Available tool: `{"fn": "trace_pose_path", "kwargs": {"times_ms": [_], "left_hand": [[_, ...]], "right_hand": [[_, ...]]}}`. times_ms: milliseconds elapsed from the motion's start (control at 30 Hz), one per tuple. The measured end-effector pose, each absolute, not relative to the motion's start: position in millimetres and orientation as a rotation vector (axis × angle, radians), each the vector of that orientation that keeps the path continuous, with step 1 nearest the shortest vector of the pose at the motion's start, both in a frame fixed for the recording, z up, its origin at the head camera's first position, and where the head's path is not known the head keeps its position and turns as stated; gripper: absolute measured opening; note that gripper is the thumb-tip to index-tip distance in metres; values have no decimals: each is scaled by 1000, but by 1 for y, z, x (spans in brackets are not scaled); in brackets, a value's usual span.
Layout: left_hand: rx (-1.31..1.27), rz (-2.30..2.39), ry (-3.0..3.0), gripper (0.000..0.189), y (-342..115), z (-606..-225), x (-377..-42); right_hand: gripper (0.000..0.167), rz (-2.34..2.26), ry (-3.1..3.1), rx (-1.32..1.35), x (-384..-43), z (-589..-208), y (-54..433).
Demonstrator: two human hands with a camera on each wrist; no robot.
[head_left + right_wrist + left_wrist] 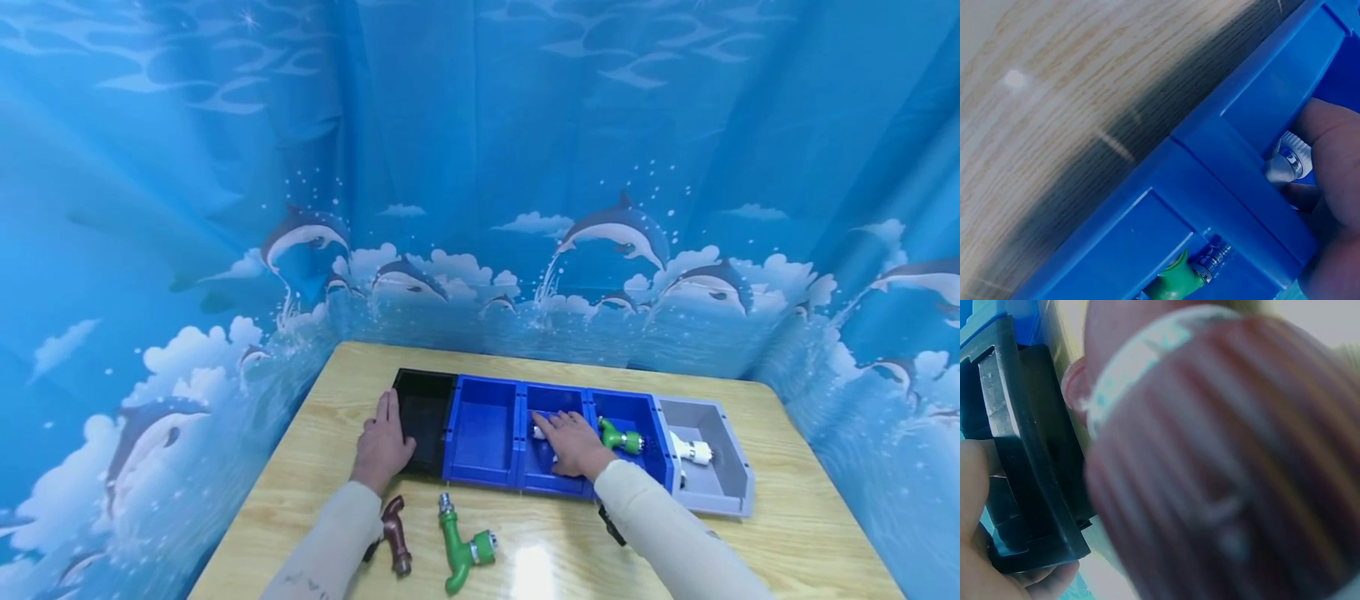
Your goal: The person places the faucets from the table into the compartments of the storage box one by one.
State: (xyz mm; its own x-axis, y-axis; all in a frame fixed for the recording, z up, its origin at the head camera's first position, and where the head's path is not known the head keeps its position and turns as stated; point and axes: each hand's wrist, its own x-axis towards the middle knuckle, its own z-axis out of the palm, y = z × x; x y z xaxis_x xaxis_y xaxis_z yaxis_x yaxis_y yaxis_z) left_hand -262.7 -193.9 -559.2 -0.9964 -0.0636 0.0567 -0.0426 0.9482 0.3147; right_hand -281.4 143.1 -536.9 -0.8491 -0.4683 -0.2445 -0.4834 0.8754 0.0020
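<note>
My left hand grips the side wall of the black bin, its thumb over the rim inside and its fingers outside. My right hand reaches down into a blue bin and holds a white tap between thumb and fingers. Most of that tap is hidden by the hand. A green tap lies in the blue bin to the right of it. Under the left forearm a brown tap lies on the table; its ribbed end looms large and blurred in the left wrist view.
Another green tap lies on the wooden table in front of the bins. Left of the right hand's bin stands another blue bin. At the row's right end, a grey bin contains a white tap. A dolphin-print curtain surrounds the table.
</note>
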Motion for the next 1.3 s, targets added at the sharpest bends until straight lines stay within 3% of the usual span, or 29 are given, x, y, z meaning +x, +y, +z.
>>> {"fn": "trace_pose_path", "kwargs": {"times_ms": [1300], "left_hand": [[91, -457, -3035, 96, -191, -557, -260]], "right_hand": [[76, -249, 2896, -861, -256, -511, 166]]}}
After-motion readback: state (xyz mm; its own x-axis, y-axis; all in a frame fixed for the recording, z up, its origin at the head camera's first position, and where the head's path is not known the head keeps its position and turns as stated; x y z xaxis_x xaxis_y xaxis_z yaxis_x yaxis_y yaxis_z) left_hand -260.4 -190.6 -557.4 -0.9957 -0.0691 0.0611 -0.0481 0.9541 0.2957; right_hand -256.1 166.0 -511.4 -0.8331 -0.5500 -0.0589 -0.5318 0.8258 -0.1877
